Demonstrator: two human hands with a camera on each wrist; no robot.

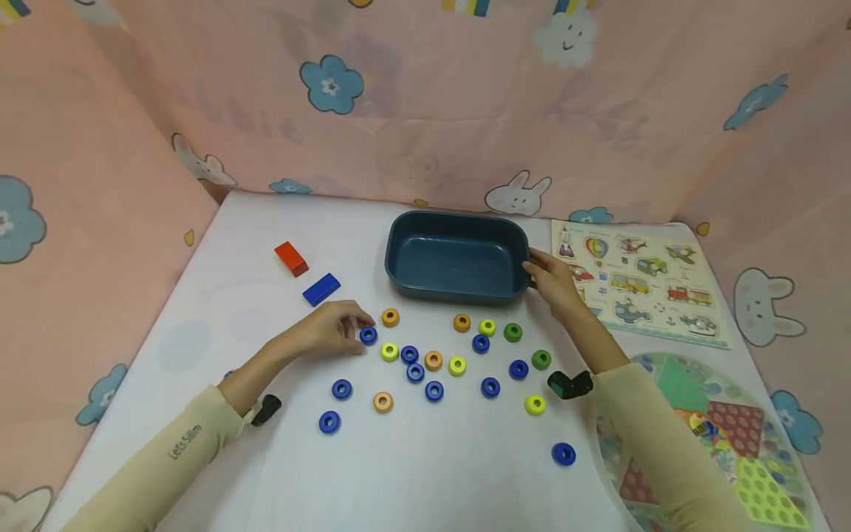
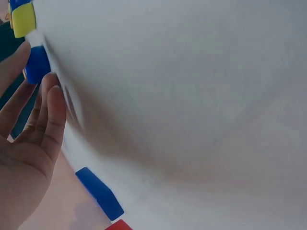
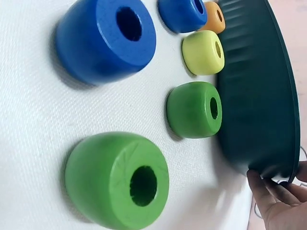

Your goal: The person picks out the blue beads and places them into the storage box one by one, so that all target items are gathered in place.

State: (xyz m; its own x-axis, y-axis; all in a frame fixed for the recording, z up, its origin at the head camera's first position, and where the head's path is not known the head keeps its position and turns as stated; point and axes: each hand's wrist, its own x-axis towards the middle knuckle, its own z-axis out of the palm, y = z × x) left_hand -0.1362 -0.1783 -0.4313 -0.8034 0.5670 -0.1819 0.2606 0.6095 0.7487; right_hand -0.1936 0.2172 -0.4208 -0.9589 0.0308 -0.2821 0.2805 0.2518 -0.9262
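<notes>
On the white table, my left hand (image 1: 330, 327) has its thumb and fingertips around a blue bead (image 1: 368, 335). The left wrist view shows that blue bead (image 2: 38, 65) between the thumb and fingers. At the right end of a dark teal bin (image 1: 459, 295), my right hand (image 1: 553, 281) grips the rim, with fingers under the edge (image 3: 259, 184). Several holed beads lie in front of the bin, among them an orange bead (image 1: 390, 317), a yellow bead (image 1: 389, 352) and a green bead (image 1: 513, 332). The bin's visible inside holds nothing.
A red block (image 1: 291, 258) and a blue block (image 1: 322, 289) lie left of the bin. At the back right is a vehicle picture puzzle board (image 1: 638, 284). A round clear tray (image 1: 705, 443) with colored pieces sits under the right forearm. A pink curtain (image 1: 425, 111) encloses the table.
</notes>
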